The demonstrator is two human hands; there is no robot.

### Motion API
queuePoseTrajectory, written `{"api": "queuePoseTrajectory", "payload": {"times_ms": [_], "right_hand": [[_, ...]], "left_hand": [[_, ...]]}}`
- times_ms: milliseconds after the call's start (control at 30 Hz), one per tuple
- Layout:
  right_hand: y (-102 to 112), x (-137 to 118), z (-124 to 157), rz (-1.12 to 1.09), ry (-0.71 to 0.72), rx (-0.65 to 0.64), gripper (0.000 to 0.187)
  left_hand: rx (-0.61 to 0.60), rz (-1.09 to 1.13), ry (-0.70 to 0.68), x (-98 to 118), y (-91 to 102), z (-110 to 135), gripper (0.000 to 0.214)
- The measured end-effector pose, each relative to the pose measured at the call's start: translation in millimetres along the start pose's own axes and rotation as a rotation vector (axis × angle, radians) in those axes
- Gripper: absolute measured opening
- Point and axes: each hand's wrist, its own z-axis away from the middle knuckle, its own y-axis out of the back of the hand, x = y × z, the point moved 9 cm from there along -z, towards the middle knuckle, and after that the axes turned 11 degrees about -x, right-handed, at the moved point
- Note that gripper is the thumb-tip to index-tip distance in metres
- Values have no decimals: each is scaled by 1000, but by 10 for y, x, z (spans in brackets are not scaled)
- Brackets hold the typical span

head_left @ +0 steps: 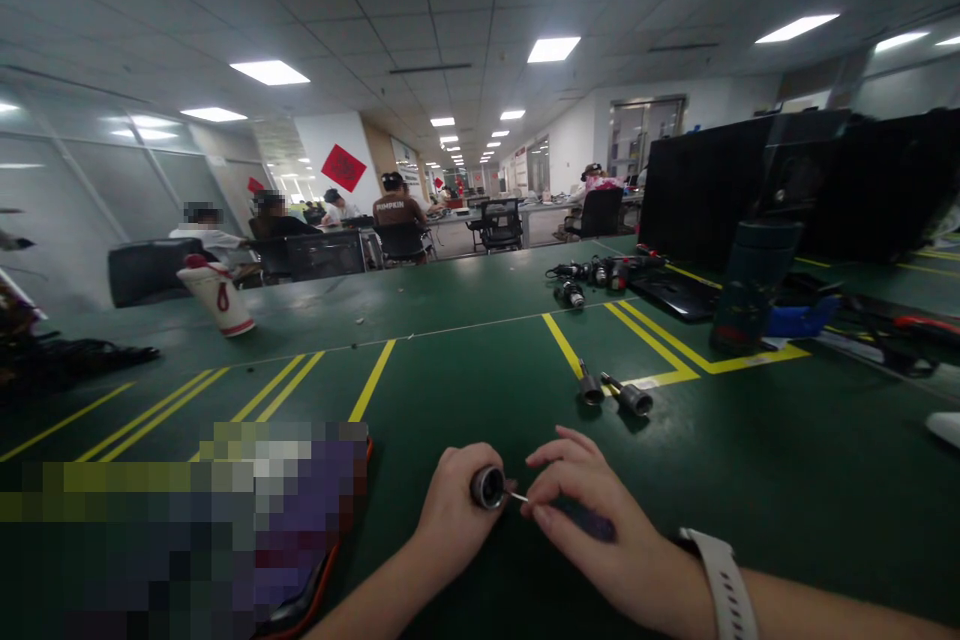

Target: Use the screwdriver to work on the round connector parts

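Observation:
My left hand (454,500) is closed around a dark metal cylindrical part (489,487), its round hollow end turned toward me. In my right hand (607,510) is a screwdriver (589,520) with a dark purplish handle, held between thumb and fingers. Its thin bright shaft points left and reaches the side of the cylindrical part; whether the tip sits in a screw is too small to tell. Beyond my right hand, two similar dark metal parts with stems, one (590,388) beside the other (631,398), lie on the green table (465,380).
A pixelated item with an orange-red edge (352,490) lies at left. Farther back stand a tilted white cup (221,298) and a dark bottle (752,285). Black cabled parts (592,272), a black flat device (679,296) and monitors (720,185) are at right. Several people sit beyond.

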Motion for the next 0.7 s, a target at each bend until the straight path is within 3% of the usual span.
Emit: {"api": "queuePoseTrajectory", "payload": {"times_ms": [267,367,533,700], "right_hand": [[-72,325,-37,-604,-259,38,15],[-74,308,-26,-578,-244,37,16],[-3,132,4,-206,-102,30,16],[-94,279,-12,-494,-219,8,17]], "left_hand": [[-36,73,-10,-14,-23,10,9],[-29,106,-3,-50,-27,-2,10],[-3,26,20,-81,-26,-7,15],[13,8,-3,-57,-13,14,11]]}}
